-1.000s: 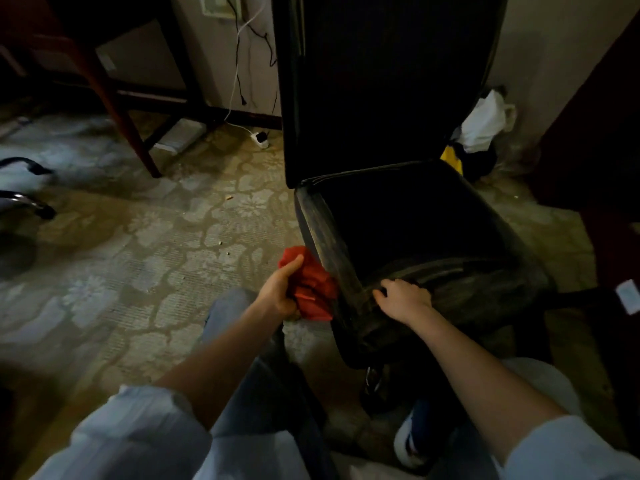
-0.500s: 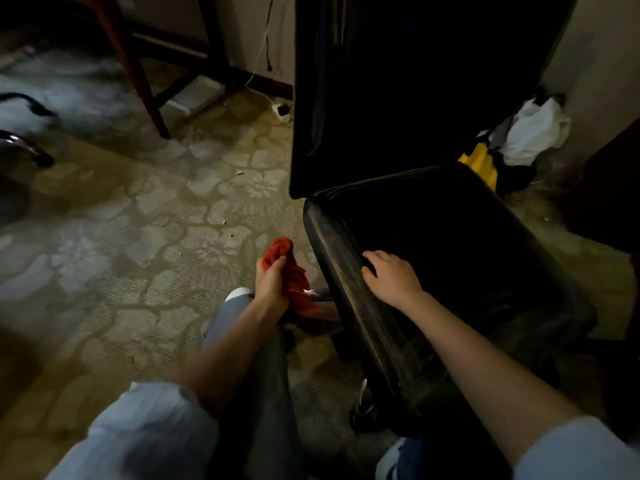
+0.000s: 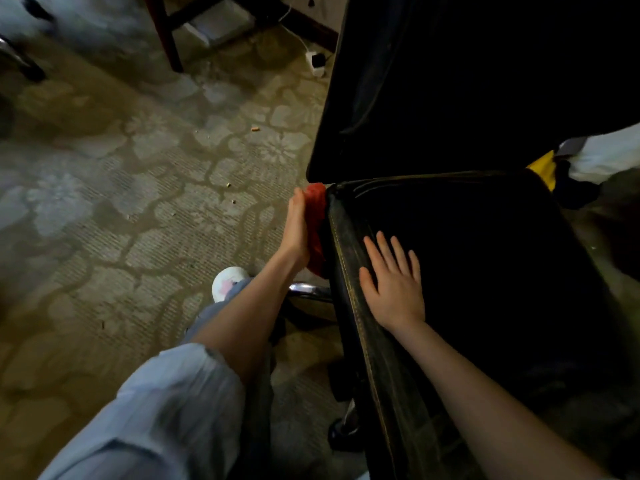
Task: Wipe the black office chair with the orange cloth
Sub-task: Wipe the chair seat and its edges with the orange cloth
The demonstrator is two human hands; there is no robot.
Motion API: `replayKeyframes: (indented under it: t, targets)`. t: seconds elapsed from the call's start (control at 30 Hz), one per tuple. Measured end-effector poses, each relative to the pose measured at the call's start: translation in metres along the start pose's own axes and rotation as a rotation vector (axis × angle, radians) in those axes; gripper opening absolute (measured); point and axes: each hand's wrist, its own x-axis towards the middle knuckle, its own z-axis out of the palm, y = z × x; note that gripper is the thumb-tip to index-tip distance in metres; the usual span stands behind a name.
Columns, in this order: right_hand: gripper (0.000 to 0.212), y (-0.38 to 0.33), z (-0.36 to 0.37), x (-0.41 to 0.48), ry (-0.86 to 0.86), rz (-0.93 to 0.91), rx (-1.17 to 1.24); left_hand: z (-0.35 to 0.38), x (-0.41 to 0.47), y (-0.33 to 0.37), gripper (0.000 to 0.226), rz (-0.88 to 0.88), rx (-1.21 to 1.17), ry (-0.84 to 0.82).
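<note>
The black office chair fills the right half of the view, with its seat [image 3: 485, 271] under a tall dark backrest [image 3: 467, 81]. The seat's left edge is dusty and streaked. My left hand [image 3: 298, 233] presses the orange cloth [image 3: 316, 220] flat against the seat's left side, near the rear corner, with its fingers stretched along the cloth. My right hand [image 3: 393, 282] lies flat on top of the seat close to the left edge, fingers spread, and holds nothing.
A chrome base leg [image 3: 310, 289] and a caster [image 3: 341, 433] show under the seat. My white shoe [image 3: 228, 282] stands on the patterned carpet beside them. A wooden table leg [image 3: 166, 32] and a white plug [image 3: 316, 62] are behind. Yellow [image 3: 543, 166] and white [image 3: 606, 154] items lie at the right.
My left hand carried the cloth from beside the seat's front corner up to its left side near the backrest. My right hand slid back along the seat and flattened out.
</note>
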Motion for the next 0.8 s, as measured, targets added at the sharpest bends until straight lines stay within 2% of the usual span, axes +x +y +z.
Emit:
replayKeyframes:
  t: [0.17, 0.3, 0.57, 0.73, 0.8]
  targets:
    - [0.071, -0.004, 0.002, 0.003, 0.083, 0.016, 0.034, 0.007, 0.019, 0.004, 0.03, 0.129, 0.285, 0.035]
    - [0.066, -0.006, 0.005, 0.011, 0.151, 0.041, 0.029, 0.012, 0.012, -0.005, 0.011, 0.249, 0.343, 0.061]
    - [0.067, -0.009, 0.005, 0.019, 0.168, 0.082, -0.021, 0.004, -0.043, -0.038, 0.008, 0.24, 0.452, 0.025]
    - [0.07, -0.008, 0.004, 0.019, 0.165, 0.099, 0.009, -0.005, -0.078, -0.043, 0.011, 0.23, 0.454, -0.124]
    - [0.069, -0.008, 0.005, 0.018, 0.172, 0.094, 0.017, -0.007, -0.079, -0.037, 0.013, 0.191, 0.42, -0.129]
